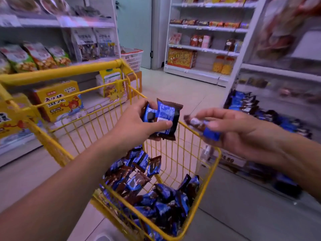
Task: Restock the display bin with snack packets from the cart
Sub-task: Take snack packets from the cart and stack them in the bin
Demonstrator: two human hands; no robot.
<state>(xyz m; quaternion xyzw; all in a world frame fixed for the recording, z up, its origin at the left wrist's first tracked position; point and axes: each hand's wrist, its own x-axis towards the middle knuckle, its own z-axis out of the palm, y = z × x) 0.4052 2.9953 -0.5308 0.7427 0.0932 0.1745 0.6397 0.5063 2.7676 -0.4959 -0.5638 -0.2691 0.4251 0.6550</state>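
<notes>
Both hands are carrying stock above the yellow wire cart (211,173), and the coming move is turning on where the display bin (271,117) is lying from them: off to the person's right, a low shelf bin already part-filled with the same blue-and-brown packets. The right hand (243,132) is the nearer one, its grip closing around a single snack packet (202,126) pinched between thumb and fingers, the packet's long axis pointing left, away from the bin, though blur is hiding its exact outline. The left hand (139,124) is sitting farther off, above the cart's far rim, its grip holding two packets (164,119) fanned upright between thumb and fingers. My judgement is that the right hand is best placed to drop first, sweeping rightward and slightly down, with the left needing to cross over the cart afterwards. Many more packets are lying heaped in the cart's basket (156,193) below both hands.
</notes>
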